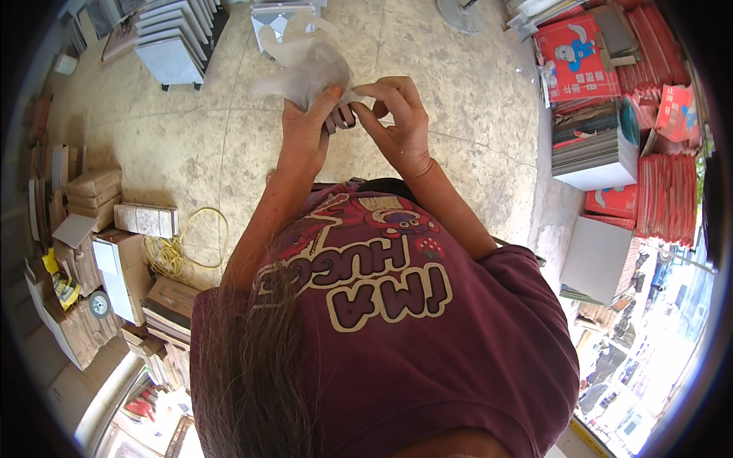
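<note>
A thin, whitish see-through plastic bag puffs out in front of me at the top of the view, beyond my hands. My left hand is closed on its gathered near end, thumb pressed on top. Just to the right, my right hand pinches a strip of the same plastic between thumb and fingertips. Below the gathered plastic, between the hands, shows a small brownish-purple banded thing; its kind is unclear. The left fingers are partly hidden behind the bag and this thing.
Grey tile samples stand in a rack at the far left. Stacked cartons and a coiled yellow cord lie at left. Red boxes and tile stacks line the right. A round metal base stands far off.
</note>
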Motion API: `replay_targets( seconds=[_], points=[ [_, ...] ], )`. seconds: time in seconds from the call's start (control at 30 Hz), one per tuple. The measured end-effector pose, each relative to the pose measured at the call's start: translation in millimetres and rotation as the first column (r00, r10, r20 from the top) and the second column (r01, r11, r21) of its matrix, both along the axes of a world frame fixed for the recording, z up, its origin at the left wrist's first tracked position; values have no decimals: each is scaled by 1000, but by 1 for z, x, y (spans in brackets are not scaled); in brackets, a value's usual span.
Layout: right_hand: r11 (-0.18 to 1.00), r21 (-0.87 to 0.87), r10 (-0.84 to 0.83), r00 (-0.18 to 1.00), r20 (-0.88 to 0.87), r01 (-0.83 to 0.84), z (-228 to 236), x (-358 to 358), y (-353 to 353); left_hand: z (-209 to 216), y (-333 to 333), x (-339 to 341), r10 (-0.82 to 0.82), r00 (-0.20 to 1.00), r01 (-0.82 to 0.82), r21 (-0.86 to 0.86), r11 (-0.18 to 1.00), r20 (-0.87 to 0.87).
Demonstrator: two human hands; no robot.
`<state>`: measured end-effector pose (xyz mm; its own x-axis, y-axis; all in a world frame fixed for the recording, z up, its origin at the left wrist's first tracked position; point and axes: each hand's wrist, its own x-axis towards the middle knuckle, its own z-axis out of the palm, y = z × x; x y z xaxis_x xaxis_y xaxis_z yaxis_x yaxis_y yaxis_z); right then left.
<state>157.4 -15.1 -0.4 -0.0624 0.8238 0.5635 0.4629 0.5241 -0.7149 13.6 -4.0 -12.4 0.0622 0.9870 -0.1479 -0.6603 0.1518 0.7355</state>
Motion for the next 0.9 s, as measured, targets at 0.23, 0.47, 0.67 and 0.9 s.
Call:
replay_targets(
  seconds=[0.23, 0.47, 0.67, 0.9],
  points=[
    [992, 13, 123, 989, -81, -122, -7, 3, 2, -5, 2, 2, -25, 1000, 25, -18, 1000, -4],
    [969, 16, 245, 964, -99, -245, -13, 7, 2, -4, 2, 3, 24, 1000, -24, -81, 996, 5],
    [974, 21, 228, 963, -141, -227, -9, 5, 0, 3, -1, 4, 4, 1000, -4, -37, 999, -19],
    [939, -301, 53, 938, -344, -163, 11, 10, 6, -12, -3, -10, -188, 981, 191, 74, 979, -45]
  ],
)
